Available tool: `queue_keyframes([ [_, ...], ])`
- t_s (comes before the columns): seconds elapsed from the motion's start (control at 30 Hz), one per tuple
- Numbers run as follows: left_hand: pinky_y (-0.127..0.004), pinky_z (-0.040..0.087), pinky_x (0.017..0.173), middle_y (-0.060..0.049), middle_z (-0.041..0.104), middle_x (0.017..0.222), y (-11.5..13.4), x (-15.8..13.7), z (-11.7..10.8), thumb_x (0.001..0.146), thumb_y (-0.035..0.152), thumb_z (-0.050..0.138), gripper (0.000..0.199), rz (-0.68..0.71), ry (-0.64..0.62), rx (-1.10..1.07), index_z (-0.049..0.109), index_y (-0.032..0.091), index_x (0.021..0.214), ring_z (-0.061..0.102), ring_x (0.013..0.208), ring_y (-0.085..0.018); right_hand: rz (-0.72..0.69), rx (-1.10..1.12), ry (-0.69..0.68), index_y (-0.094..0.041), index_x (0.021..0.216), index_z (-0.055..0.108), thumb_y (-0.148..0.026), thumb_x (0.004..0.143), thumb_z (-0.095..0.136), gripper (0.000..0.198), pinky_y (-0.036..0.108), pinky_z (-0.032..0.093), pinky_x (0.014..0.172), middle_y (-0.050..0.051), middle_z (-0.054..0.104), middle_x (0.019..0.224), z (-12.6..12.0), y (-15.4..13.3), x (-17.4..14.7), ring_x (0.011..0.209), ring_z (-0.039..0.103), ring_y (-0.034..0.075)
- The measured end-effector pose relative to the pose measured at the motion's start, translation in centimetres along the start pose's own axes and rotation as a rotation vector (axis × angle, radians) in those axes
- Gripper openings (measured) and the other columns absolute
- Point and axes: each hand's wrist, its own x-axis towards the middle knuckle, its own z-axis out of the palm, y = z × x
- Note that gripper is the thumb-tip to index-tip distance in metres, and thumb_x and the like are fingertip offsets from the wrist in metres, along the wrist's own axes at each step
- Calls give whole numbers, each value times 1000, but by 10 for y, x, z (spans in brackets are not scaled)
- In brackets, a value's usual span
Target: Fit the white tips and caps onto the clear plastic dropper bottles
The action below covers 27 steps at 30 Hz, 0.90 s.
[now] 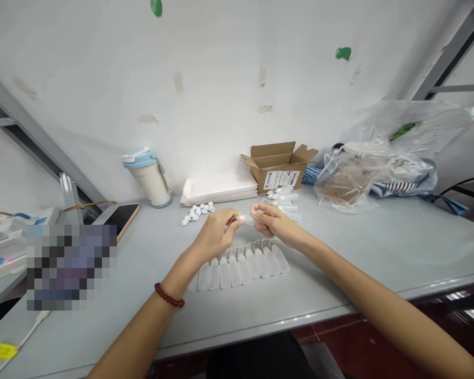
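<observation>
A pixelated patch (69, 266) blots out whatever lies on the left of the counter (359, 263), and it covers part of the phone (120, 217) there too. The small clear tube (243, 218) pinched between the left hand (215, 234) and the right hand (270, 221) is mostly hidden by fingers, so its ends cannot be made out. Both forearms run off the bottom edge, and the contents of the crumpled plastic bags (379, 163) at the far right are too blurred to tell

Both forearms are bare and sleeveless, with a dark red beaded bracelet (169, 296) around the left wrist.
</observation>
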Motion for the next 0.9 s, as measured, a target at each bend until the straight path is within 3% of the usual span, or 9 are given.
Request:
queue_keyframes([
  [0.13, -26, 42, 65, -3, 63, 76, 0, -1, 2, 87, 23, 46, 16, 48, 19, 46, 60, 15, 84, 54, 67, -14, 76, 66, -14, -22, 75, 35, -45, 82, 55, 31, 22, 8, 44, -10, 26, 53, -1, -1, 0, 43, 13, 4],
  [0.3, -26, 46, 69, -4, 68, 88, -1, 2, -7, 86, 31, 48, 21, -67, -26, -72, 63, 17, 88, 60, 77, -16, 65, 13, 15, -22, 75, 35, -45, 83, 53, 30, 22, 11, 44, -10, 31, 52, -3, -4, 1, 43, 16, 5],
  [0.4, -28, 47, 71, -5, 70, 89, -15, 6, -25, 86, 32, 44, 26, -187, 30, -39, 65, 18, 87, 62, 82, -18, -58, -183, 156, -22, 80, 38, -44, 83, 51, 25, 22, 20, 46, -6, 42, 54, -12, -8, 2, 46, 30, 8],
  [0.5, -29, 46, 73, -7, 71, 87, -40, 5, -48, 80, 24, 46, 22, -298, 102, 215, 66, 18, 79, 63, 82, -22, -156, -512, 288, -22, 84, 42, -40, 84, 49, 19, 25, 31, 53, -1, 58, 65, -27, -11, 2, 54, 42, 12],
  [0.57, -31, 45, 73, -8, 70, 79, -59, 1, -60, 74, 19, 46, 20, -365, 62, 416, 65, 18, 69, 63, 80, -24, -164, -685, 346, -22, 83, 44, -35, 85, 47, 14, 27, 35, 57, 2, 62, 70, -39, -12, 2, 57, 47, 13],
  [0.67, -30, 44, 70, -9, 70, 78, -81, -7, -68, 67, 16, 50, 15, -483, -31, 551, 65, 19, 68, 64, 81, -27, -174, -875, 421, -21, 79, 46, -26, 83, 46, 6, 28, 36, 61, 4, 65, 74, -56, -12, 2, 63, 52, 16],
  [0.77, -29, 43, 69, -10, 70, 81, -90, -10, -67, 62, 16, 54, 12, -541, -61, 591, 64, 19, 68, 64, 84, -27, -144, -996, 460, -20, 78, 50, -19, 77, 48, 2, 28, 37, 64, 5, 66, 80, -73, -9, 3, 71, 56, 18],
  [0.9, -29, 43, 66, -10, 68, 71, -92, -7, -63, 58, 17, 58, 5, -590, -125, 545, 61, 19, 61, 63, 78, -27, -52, -1075, 453, -19, 73, 56, -16, 71, 50, 7, 28, 40, 66, 6, 67, 81, -92, -7, 0, 77, 59, 20],
])
